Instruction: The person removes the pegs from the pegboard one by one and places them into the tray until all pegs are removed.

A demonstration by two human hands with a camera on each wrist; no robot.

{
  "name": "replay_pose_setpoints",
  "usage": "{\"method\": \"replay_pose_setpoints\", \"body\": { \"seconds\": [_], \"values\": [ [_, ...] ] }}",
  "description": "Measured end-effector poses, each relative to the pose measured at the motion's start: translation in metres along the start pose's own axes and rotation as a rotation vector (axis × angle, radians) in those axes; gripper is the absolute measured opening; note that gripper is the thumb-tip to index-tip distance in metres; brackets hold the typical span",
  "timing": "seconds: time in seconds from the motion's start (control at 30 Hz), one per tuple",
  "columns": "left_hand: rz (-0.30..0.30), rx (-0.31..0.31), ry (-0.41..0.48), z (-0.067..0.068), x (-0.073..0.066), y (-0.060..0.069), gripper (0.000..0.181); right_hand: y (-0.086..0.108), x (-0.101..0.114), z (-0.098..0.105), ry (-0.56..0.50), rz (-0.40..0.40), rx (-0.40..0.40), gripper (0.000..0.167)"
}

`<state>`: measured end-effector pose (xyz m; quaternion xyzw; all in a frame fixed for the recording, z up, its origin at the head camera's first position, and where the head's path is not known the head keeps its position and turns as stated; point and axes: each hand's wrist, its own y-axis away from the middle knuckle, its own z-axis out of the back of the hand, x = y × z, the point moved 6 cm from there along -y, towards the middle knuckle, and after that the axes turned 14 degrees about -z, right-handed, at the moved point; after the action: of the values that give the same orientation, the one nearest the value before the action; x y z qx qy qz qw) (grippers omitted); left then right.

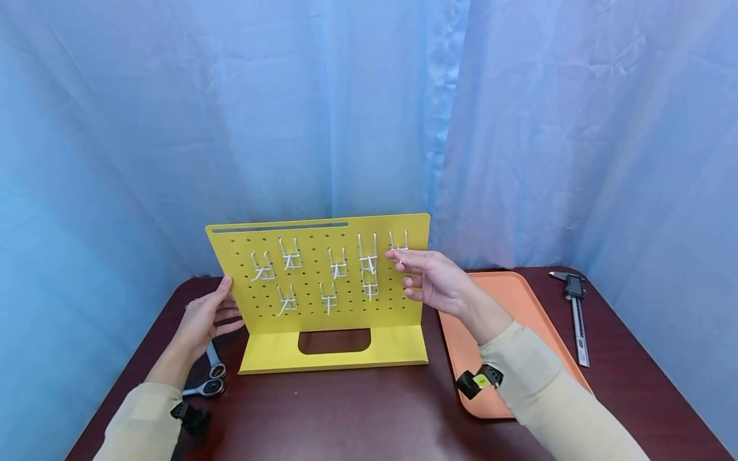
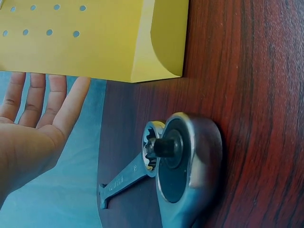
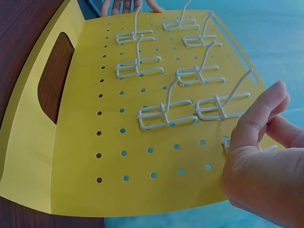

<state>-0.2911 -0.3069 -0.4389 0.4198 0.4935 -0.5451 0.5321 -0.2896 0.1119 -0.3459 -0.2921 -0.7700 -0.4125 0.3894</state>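
Note:
A yellow pegboard stand (image 1: 340, 314) stands upright on the table, with several white wire hooks (image 1: 291, 256) set into its holes. My left hand (image 1: 202, 320) is at the board's left edge, the thumb touching the edge and the other fingers extended beside and partly behind it. At the upper right of the board, my right hand (image 1: 438, 282) pinches the rightmost hook (image 1: 399, 240) between thumb and index finger. In the right wrist view, that hand (image 3: 266, 156) hides most of this hook.
Below my left hand lie a ratchet (image 2: 190, 156) and a combination wrench (image 2: 126, 178). An orange tray (image 1: 527, 301) is under my right forearm. To its right lies a digital caliper (image 1: 578, 320). Blue curtains (image 1: 346, 109) hang behind the dark table (image 1: 346, 416).

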Motion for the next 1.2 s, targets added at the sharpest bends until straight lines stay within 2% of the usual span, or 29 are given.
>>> {"method": "replay_pose_setpoints", "body": {
  "seconds": [0.47,0.87,1.1,1.2],
  "values": [
    [-0.013,-0.009,0.005,-0.001,0.000,0.003,0.072,0.003,-0.003,-0.001,-0.010,0.003,0.022,0.045],
    [-0.008,-0.004,0.017,0.002,-0.002,0.000,0.068,0.009,-0.002,-0.007,0.074,0.030,0.018,0.050],
    [-0.006,-0.003,0.027,0.000,-0.002,0.000,0.067,0.029,0.005,0.009,0.193,0.118,-0.037,0.053],
    [-0.010,0.005,0.027,0.000,-0.002,0.000,0.066,0.038,0.007,0.021,0.240,0.185,-0.100,0.054]
  ]
}}
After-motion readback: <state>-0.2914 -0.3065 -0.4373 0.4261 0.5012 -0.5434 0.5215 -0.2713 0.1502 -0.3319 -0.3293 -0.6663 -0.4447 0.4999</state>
